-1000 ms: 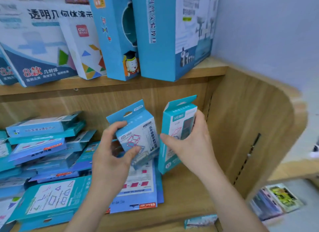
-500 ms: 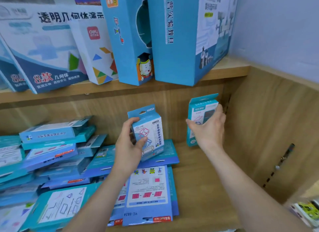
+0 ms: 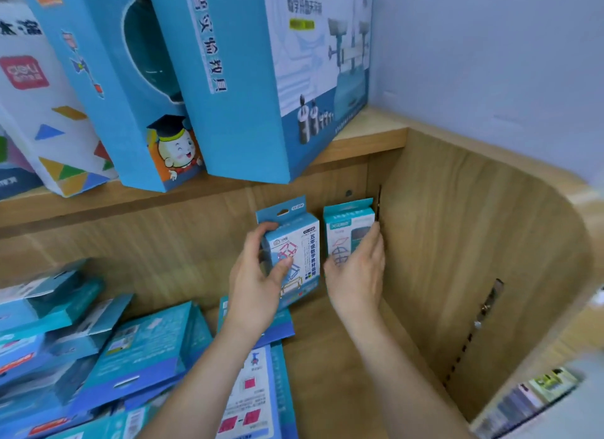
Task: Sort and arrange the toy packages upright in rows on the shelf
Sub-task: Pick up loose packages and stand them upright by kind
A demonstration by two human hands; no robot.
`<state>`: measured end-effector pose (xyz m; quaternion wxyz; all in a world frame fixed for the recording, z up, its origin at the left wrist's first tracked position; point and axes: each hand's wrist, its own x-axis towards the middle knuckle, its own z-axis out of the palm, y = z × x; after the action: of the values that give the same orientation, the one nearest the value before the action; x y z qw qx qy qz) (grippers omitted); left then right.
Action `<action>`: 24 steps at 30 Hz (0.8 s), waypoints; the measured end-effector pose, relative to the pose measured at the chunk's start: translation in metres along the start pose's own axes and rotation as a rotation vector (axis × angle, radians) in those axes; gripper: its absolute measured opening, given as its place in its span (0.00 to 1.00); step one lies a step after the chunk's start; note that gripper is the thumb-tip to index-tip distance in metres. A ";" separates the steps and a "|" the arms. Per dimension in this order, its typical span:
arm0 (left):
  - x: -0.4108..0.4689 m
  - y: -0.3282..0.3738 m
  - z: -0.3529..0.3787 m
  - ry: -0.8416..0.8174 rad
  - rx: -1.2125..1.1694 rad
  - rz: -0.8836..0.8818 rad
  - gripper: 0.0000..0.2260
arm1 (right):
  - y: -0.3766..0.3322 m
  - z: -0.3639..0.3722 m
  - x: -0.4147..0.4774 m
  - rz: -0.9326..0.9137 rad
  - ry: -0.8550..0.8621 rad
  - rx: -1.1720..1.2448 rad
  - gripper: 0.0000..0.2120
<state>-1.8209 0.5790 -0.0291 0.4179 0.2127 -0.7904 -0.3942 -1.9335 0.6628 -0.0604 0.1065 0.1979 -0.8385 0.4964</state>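
Two small toy boxes held upright at the shelf's back right corner

The left hand (image 3: 258,281) grips one box (image 3: 294,252); the right hand (image 3: 358,275) grasps the corner box (image 3: 348,229) (beside the wooden side panel (image 3: 474,242)), while flat packages (image 3: 137,350) lie piled left.

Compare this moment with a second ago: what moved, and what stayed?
Both hands carried their small boxes back into the shelf corner. The right hand stands its box upright by the side wall; the left hand brings the second box alongside. Both grips unchanged; the flat pile untouched.
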 end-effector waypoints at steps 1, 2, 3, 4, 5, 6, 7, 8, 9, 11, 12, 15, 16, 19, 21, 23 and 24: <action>0.000 0.000 0.003 0.008 0.018 0.004 0.26 | 0.000 -0.003 -0.008 -0.031 0.011 -0.005 0.42; 0.001 0.001 0.005 0.012 0.038 0.004 0.25 | 0.000 -0.007 -0.014 -0.069 0.017 -0.018 0.41; 0.001 0.002 0.006 0.014 0.065 0.005 0.25 | 0.001 -0.010 -0.019 -0.108 0.007 -0.036 0.41; 0.001 0.003 0.007 0.009 0.100 0.013 0.24 | 0.002 -0.013 -0.019 -0.133 -0.026 -0.051 0.41; 0.001 0.004 0.008 -0.005 0.138 0.028 0.24 | 0.002 -0.015 -0.016 -0.127 -0.088 -0.050 0.42; 0.000 0.004 0.008 -0.031 0.170 0.046 0.23 | 0.003 -0.017 -0.010 -0.084 -0.169 -0.032 0.43; -0.002 0.005 0.008 -0.057 0.191 0.062 0.23 | 0.005 -0.018 -0.002 -0.019 -0.252 -0.021 0.43; -0.004 0.004 0.007 -0.080 0.203 0.067 0.23 | 0.007 -0.018 0.005 0.038 -0.312 -0.029 0.43; -0.006 0.004 0.006 -0.090 0.201 0.064 0.24 | 0.010 -0.018 0.010 0.073 -0.346 -0.043 0.43; -0.007 0.000 0.001 -0.062 0.163 0.037 0.24 | 0.015 -0.017 0.015 0.095 -0.373 -0.042 0.43; -0.006 -0.002 -0.002 -0.037 0.145 0.026 0.24 | 0.016 -0.016 0.016 0.100 -0.375 -0.016 0.43; -0.004 -0.003 -0.006 -0.023 0.135 -0.013 0.22 | 0.018 -0.013 0.019 0.126 -0.437 0.090 0.42; -0.005 -0.002 -0.006 -0.035 0.126 -0.021 0.22 | 0.018 -0.016 0.020 0.131 -0.472 0.110 0.40; -0.008 0.007 -0.007 -0.088 0.106 -0.010 0.20 | 0.018 -0.034 0.014 0.096 -0.597 0.203 0.35; -0.013 0.012 -0.009 -0.132 0.088 0.019 0.21 | 0.008 -0.045 -0.001 -0.006 -0.676 0.286 0.40; -0.021 0.013 -0.009 -0.181 0.097 0.038 0.24 | -0.003 -0.043 -0.017 -0.059 -0.685 0.374 0.46; -0.025 0.014 -0.010 -0.202 0.086 0.040 0.25 | -0.005 -0.038 -0.024 -0.047 -0.645 0.434 0.49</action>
<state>-1.7986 0.5993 -0.0268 0.3344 0.1738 -0.8487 -0.3710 -1.9104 0.6993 -0.0471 -0.1954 0.3809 -0.6997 0.5720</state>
